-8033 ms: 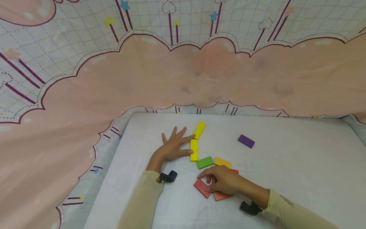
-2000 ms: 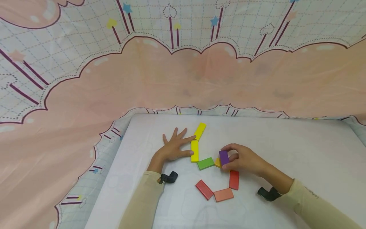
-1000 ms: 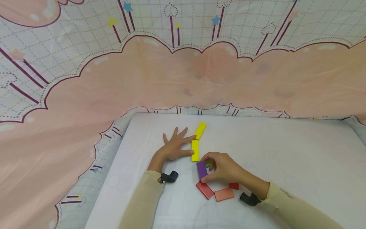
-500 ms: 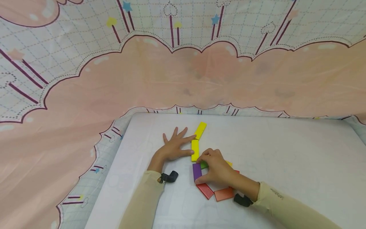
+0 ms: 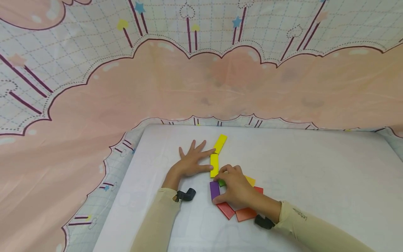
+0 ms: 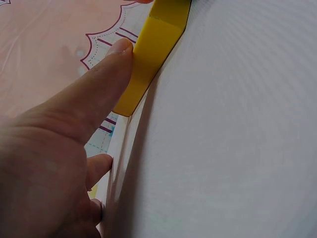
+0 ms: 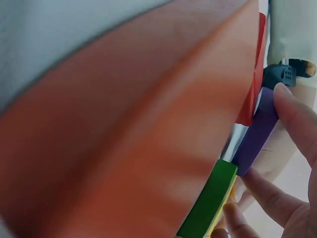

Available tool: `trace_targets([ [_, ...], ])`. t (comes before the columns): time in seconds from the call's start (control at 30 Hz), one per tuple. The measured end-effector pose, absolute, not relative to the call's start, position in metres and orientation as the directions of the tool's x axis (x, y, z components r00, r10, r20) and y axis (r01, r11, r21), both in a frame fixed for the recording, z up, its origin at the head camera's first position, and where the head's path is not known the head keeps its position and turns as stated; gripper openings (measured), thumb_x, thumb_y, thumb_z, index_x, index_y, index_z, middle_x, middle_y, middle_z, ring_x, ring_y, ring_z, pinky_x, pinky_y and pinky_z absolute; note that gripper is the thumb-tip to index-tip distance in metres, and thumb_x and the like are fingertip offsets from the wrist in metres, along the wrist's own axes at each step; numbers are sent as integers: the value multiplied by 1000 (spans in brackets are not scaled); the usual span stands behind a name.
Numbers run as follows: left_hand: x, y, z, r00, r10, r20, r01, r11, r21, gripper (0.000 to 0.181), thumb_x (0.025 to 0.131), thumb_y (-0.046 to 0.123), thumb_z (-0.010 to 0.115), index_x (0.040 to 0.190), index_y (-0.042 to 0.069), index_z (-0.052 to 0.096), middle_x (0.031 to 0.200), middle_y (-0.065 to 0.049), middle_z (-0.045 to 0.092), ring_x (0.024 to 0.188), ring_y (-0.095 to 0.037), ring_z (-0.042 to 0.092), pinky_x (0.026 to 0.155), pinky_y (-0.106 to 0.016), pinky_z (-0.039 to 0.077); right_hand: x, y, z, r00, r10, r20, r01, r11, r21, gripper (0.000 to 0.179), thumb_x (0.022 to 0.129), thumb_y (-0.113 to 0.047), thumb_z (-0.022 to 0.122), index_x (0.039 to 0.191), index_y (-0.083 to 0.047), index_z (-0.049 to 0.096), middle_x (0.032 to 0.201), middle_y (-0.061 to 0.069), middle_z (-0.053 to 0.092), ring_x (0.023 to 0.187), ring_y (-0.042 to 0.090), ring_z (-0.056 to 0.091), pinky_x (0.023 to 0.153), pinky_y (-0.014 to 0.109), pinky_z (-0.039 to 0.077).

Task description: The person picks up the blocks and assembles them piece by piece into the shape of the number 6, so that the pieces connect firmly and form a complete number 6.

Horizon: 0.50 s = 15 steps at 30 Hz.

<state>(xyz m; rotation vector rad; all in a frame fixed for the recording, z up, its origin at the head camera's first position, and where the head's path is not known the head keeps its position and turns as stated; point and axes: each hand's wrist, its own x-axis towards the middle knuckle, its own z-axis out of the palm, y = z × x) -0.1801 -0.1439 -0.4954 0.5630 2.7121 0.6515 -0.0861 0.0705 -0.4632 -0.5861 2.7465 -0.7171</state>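
Note:
My right hand (image 5: 237, 189) pinches a purple block (image 5: 214, 191) by its two ends, between thumb and index finger. That block lies on the white table between the green block (image 5: 221, 183) and a red block (image 5: 226, 210), closing the left side of a ring. Part of the green block is hidden behind my fingers. My left hand (image 5: 190, 162) rests spread on the table. Its thumb touches the lower yellow block (image 5: 214, 161), and its index fingertip is at the joint with the upper yellow block (image 5: 221, 142).
An amber block (image 5: 250, 180), a second red block (image 5: 259, 190) and an orange block (image 5: 246, 214) make up the ring's right and near sides, partly covered by my right hand. The white tabletop (image 5: 315, 168) ends at a patterned cloth (image 5: 201, 87).
The purple block lay apart at the right; my right hand has picked it up, carried it left over the ring and set it between green and red, sliding slightly left. My left hand stayed put.

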Motion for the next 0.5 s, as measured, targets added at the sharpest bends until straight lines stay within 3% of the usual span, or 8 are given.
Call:
trace_targets([
  [0.5, -181, -145, -497, -875, 447, -185, 311, 813, 493, 72, 91, 61, 65, 155, 47, 36, 174, 2, 7, 159, -36, -15, 109, -78, -22, -86, 72, -468, -896, -435, -96, -345, 813, -469, 59, 74, -51, 89, 125, -28, 71, 142, 6, 53, 120, 31, 43, 85, 36, 48],
])
